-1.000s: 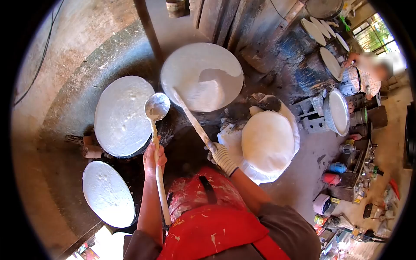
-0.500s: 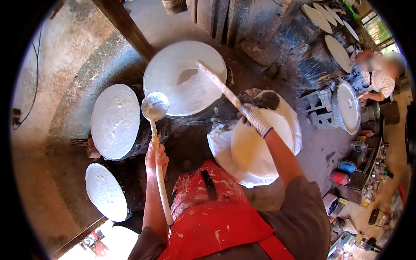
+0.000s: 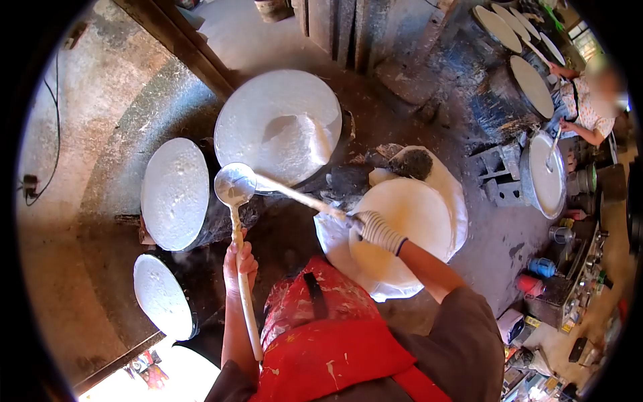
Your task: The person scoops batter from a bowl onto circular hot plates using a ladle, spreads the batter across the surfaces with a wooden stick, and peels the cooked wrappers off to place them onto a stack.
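My left hand (image 3: 240, 263) is bare and wrapped round the handle of a long ladle (image 3: 236, 184), its white-coated bowl up at the near rim of a large round pan (image 3: 231, 90). In my right hand (image 3: 376, 232), in a striped glove, is a long pale stick (image 3: 298, 195). Its far end reaches the ladle's bowl; whether they touch I cannot tell. White liquid (image 3: 244, 124) fills the pan, with a greyish patch and a bright streak on its surface. Under my right hand stands a wide round tub of pale material (image 3: 418, 208), with white sheeting (image 3: 450, 175) round it.
Two more pans of white liquid (image 3: 175, 194) (image 3: 161, 295) stand at left. A co-worker (image 3: 593, 100) at right holds tools over a metal basin (image 3: 532, 161) beside concrete blocks (image 3: 495, 171). More round pans (image 3: 532, 87) line the back right. A wooden post (image 3: 177, 43) leans behind.
My right hand has moved left and towards me, and the stick's far end has swung from over the large pan to the ladle's bowl. My left hand keeps hold of the ladle.
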The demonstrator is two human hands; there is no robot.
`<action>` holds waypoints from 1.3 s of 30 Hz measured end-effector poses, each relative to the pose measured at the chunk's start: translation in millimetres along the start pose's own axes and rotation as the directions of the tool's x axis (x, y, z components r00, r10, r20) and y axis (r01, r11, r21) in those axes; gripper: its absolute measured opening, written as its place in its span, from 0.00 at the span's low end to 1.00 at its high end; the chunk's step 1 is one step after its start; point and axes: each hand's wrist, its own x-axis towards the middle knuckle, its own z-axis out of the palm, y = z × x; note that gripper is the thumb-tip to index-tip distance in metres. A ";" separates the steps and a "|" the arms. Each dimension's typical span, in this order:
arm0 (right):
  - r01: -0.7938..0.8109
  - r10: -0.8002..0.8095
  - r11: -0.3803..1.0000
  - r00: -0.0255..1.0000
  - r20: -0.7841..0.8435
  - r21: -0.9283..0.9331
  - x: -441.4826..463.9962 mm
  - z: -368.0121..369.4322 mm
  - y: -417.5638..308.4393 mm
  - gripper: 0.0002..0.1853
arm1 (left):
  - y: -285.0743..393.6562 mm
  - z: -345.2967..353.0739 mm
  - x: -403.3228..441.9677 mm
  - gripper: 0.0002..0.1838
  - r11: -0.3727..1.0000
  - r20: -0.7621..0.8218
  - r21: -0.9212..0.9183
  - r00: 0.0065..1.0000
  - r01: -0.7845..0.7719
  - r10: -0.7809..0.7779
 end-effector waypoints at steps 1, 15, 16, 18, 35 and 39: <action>-0.001 0.001 1.000 1.000 0.005 0.002 1.8 -15.7 -8.4 0.19 | -1.1 0.5 -1.6 0.20 1.000 -0.014 0.004 1.000 -0.009 0.009; -0.087 0.093 0.984 0.995 0.033 -0.158 85.3 -110.2 -28.0 0.23 | -9.0 -7.5 -5.4 0.21 0.998 -0.032 -0.057 0.999 -0.022 0.021; -0.110 0.131 0.977 0.986 0.103 -0.185 63.1 -104.5 -40.9 0.23 | -9.4 -7.9 -4.7 0.21 0.998 -0.035 -0.053 0.999 -0.020 0.018; -0.268 0.275 0.961 0.951 0.140 -0.072 46.7 -102.8 -28.7 0.23 | -8.1 -7.6 -7.0 0.21 0.999 -0.028 -0.050 0.999 -0.020 0.018; 0.072 -0.298 0.850 0.882 -0.364 -0.521 104.5 -109.2 -48.7 0.23 | 0.9 -9.3 -18.9 0.21 0.994 0.023 -0.106 0.999 -0.036 0.039; 0.200 -0.325 0.913 0.882 -0.342 -0.355 109.4 -51.3 -51.9 0.25 | 0.8 -11.0 -16.3 0.20 0.993 0.063 -0.113 0.998 -0.019 0.026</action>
